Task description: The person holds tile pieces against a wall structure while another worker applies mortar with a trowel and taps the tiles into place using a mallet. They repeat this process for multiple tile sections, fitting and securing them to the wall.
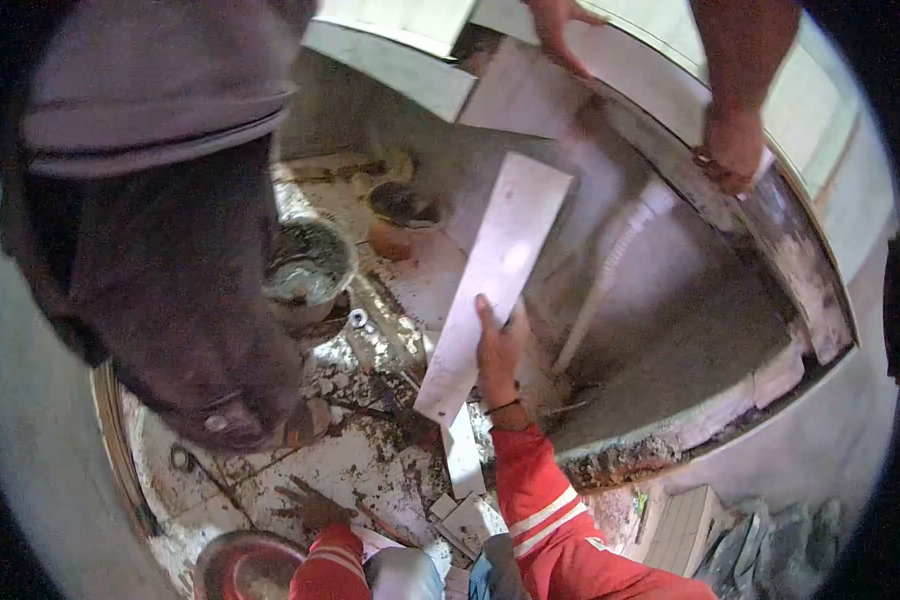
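My right hand (500, 355), in a red sleeve with white stripes, grips a long white tile strip (495, 275) near its middle, with the thumb on top. The strip is held up at a slant over the edge of a sunken, grey basin-like recess (670, 370). Low in the view, my left hand (315, 508) has its fingers spread over the dirty, debris-covered floor (380, 475) and holds nothing. A narrow white piece (461, 455) lies under the strip's lower end. Small tile pieces (470, 520) lie between my arms.
A person in dark clothes (180, 250) fills the left side. Another person's hands (735, 150) are on the recess's upper rim. A bucket of grey mix (310, 265), a reddish basin (245, 570), a white corrugated pipe (615, 250) and dark plastic bags (780, 550) are around.
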The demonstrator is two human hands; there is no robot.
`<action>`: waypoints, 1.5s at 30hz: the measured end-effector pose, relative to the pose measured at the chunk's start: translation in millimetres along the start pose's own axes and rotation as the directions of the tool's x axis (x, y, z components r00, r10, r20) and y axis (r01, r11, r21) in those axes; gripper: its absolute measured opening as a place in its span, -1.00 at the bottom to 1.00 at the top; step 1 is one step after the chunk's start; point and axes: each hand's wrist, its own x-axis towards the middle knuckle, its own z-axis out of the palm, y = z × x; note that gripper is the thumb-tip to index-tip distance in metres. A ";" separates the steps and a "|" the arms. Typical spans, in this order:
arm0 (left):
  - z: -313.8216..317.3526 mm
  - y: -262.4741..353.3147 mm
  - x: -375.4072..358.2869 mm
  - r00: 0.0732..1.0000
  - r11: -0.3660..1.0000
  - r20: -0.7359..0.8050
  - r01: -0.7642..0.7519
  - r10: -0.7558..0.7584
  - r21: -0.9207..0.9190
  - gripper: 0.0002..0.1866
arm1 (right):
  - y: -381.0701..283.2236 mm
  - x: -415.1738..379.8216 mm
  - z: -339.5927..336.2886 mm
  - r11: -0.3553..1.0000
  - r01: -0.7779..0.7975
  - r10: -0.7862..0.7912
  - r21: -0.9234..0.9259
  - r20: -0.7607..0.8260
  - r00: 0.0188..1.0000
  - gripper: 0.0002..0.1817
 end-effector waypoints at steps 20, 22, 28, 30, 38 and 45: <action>-33.1 -2.1 -26.5 0.998 0.999 0.056 -0.022 0.020 0.046 0.77 | 2.5 -206.7 -122.0 0.910 -0.339 0.337 -0.238 -0.052 0.940 -0.53; -9.3 0.7 -13.5 0.997 0.998 -0.063 0.042 -0.044 -0.038 0.75 | -10.5 -200.4 -120.0 0.918 -0.337 0.346 -0.210 0.007 0.938 -0.54; 13.1 -5.9 1.9 0.990 0.998 -0.137 0.030 -0.038 -0.059 0.71 | -5.7 -210.4 -109.9 0.884 -0.367 0.383 -0.291 -0.002 0.924 -0.53; 20.9 -5.9 8.4 0.970 0.996 -0.238 0.022 -0.041 -0.081 0.70 | -9.7 -205.6 -110.6 0.887 -0.408 0.435 -0.217 0.095 0.896 -0.51; -3.3 -5.5 -9.5 1.000 0.999 0.016 0.014 -0.013 -0.052 0.73 | -2.7 -206.1 -106.1 0.930 -0.350 0.362 -0.115 0.100 0.927 -0.47; 12.4 -8.1 0.9 0.998 0.999 -0.053 -0.043 0.044 0.015 0.80 | -4.8 -206.1 -100.0 0.926 -0.346 0.360 -0.155 0.079 0.929 -0.56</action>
